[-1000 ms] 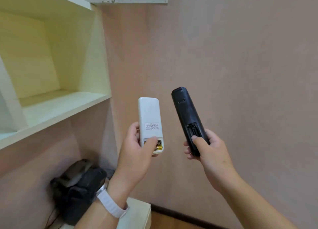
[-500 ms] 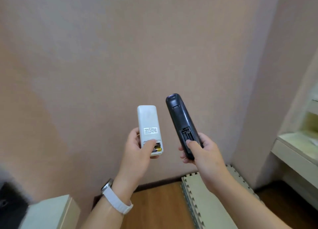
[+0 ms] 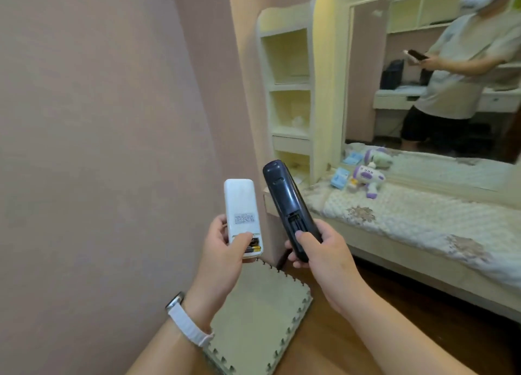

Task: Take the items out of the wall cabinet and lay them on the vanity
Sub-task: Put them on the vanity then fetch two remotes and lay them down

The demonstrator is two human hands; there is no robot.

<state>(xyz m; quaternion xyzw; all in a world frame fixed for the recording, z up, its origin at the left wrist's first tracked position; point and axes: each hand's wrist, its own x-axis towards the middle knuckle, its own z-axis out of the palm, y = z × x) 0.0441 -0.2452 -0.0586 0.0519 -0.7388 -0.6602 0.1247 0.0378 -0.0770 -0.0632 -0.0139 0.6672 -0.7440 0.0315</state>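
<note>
Head view: a person stands facing a vanity with a remote in each hand, both held upright and back side up in front of the chest, well short of the vanity counter (image 3: pixel 417 222) on the right. The left hand (image 3: pixel 222 252), with a white watch (image 3: pixel 180 315) on its wrist, has its grip closed round the foot of the white remote (image 3: pixel 242 205), thumb lying across an uncovered battery bay where batteries show. The right hand (image 3: pixel 328 255) has its grip closed round the lower end of the black remote (image 3: pixel 286 197), thumb set on a battery bay that also lacks a cover. The two remotes stand just beside each other without touching. A quilted cloth (image 3: pixel 451 233) covers the counter below a large mirror (image 3: pixel 375 98); a purple and white toy (image 3: pixel 366 177) and a blue packet (image 3: pixel 339 177) already lie at its far left end, next to a column of shelves (image 3: pixel 290 93). A foam mat (image 3: pixel 259 315) lies on the floor beneath the hands. The step in hand appears to be the carry to the counter; done well, each remote would be lowered flat onto bare cloth clear of the toy, the white one kept level so its loose batteries do not slip out
</note>
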